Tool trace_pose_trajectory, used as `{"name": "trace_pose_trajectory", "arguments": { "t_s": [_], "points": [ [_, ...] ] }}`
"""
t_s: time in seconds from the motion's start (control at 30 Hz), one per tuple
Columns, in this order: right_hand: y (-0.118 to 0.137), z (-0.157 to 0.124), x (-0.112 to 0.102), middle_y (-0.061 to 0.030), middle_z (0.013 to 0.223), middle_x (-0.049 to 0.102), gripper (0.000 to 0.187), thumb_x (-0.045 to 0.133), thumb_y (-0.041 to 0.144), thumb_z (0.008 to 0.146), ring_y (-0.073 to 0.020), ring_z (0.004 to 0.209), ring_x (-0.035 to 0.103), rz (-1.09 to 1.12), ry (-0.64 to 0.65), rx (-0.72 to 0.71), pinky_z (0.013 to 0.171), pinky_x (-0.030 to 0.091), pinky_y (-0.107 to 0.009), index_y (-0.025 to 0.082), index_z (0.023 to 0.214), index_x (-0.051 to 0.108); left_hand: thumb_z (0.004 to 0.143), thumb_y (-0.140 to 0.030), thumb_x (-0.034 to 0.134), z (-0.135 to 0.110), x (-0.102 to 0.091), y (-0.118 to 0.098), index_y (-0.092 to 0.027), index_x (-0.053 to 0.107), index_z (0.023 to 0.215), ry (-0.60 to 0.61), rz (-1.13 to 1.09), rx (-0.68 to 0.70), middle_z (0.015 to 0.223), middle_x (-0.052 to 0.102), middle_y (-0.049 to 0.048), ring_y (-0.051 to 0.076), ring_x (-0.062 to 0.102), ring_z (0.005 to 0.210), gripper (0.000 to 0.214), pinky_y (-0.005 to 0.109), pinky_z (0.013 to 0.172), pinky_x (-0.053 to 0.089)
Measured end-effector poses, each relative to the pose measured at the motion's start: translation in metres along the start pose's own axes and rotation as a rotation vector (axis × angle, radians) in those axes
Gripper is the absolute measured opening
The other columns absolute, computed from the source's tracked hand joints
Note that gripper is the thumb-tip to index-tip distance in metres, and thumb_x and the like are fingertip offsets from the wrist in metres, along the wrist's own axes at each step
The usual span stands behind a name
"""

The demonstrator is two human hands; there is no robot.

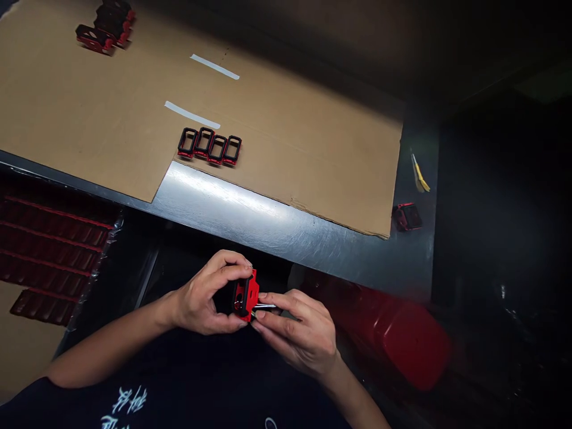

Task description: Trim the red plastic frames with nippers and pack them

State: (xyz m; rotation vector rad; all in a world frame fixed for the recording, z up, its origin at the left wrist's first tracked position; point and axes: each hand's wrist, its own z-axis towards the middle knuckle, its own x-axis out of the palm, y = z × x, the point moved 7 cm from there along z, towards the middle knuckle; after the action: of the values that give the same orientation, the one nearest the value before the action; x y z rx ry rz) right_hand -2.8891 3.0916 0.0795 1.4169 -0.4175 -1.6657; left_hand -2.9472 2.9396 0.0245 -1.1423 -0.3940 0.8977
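Left hand (201,295) has its grip closed on a red-and-black plastic frame (246,296), long axis pointing toward the bench (268,220) edge. Right hand (299,333) is pinching a thin metal tool (266,306) sideways against it.

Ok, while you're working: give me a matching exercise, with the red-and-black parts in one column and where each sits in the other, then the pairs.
Parts:
1. red-and-black part
2. four black-and-red frames
3. stacked frames
4. lone frame

Places:
A. steel tabletop, right of the cardboard sheet
B. between left hand and right hand
C. far corner of the cardboard sheet
D. side by side near the cardboard's front edge

Pairs: 1-B, 2-D, 3-C, 4-A
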Motion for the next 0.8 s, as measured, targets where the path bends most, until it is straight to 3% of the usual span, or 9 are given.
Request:
{"name": "trace_pose_trajectory", "arguments": {
  "t_s": [0.43,0.8],
  "points": [
    [0.0023,-0.0012,-0.0009,-0.0093,0.101,0.078,0.011,0.076,0.017,0.086,-0.0144,0.070,0.068,-0.046,-0.031,-0.030,0.057,0.054,-0.027,0.019,0.096,0.075,0.078,-0.027,0.078,0.0005,0.0000,-0.0009,-0.011,0.043,0.144,-0.032,-0.005,0.038,0.121,0.052,0.0176,0.029,0.058,0.113,0.077,0.045,0.090,0.059],
    [-0.0007,-0.0027,0.0018,-0.0113,0.103,0.077,0.014,0.078,0.014,0.084,-0.0147,0.069,0.066,0.026,-0.019,-0.021,0.057,0.054,-0.028,0.017,0.098,0.075,0.081,-0.037,0.078,-0.0018,-0.0003,0.0017,-0.014,0.042,0.148,-0.020,-0.041,0.022,0.123,0.052,0.0176,0.030,0.057,0.114,0.080,0.047,0.091,0.058]
  ]
}}
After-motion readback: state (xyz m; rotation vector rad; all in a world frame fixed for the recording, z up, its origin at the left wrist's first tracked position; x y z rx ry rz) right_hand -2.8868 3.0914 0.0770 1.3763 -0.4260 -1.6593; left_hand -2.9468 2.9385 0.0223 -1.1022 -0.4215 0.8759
